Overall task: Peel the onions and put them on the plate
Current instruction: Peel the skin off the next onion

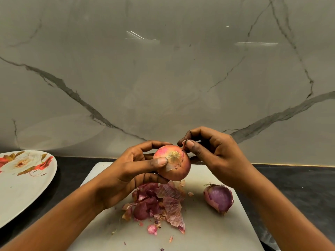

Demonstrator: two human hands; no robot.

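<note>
Gripping the onion (172, 163) in my left hand (130, 171) above the board (208, 223), my right hand (215, 154) pinching a skin strip (184, 143) at its top.

One red onion (173, 163) sits up off the board, root tuft facing the camera, its pink-orange skin mostly on and a thin strip lifting at its upper right edge. A second onion (218, 198) lies on its side on the white cutting board (208, 230), purple and partly peeled. The flower-patterned plate (21, 187) rests at far left, holding no onions.
</note>
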